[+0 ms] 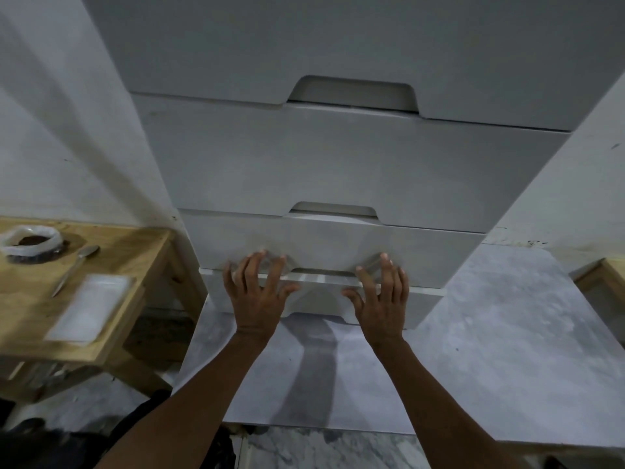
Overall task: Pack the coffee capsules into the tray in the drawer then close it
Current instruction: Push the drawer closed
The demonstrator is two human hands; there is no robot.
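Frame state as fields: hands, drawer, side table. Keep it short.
bottom drawer: front stands slightly proud of the drawers above; inside hidden
left hand: fingers spread, pressing on the bottom drawer's front
right hand: fingers spread, pressing on the same front
side table: wooden, to the left
on side table: bag of dark grounds, spoon, blurred white flat item

On my feed both arms come up bare from the lower edge of the frame. The left forearm (199, 394) and right forearm (433, 394) are lean, and each narrows at the wrist. The left hand (253, 301) and right hand (380, 299) are bare as well, with slim fingers and short nails that catch a pale glint. Motion blur smears the fingertips slightly. Low at the left I see dark, nearly black fabric (61, 441), apparently clothing, though I cannot tell which garment.
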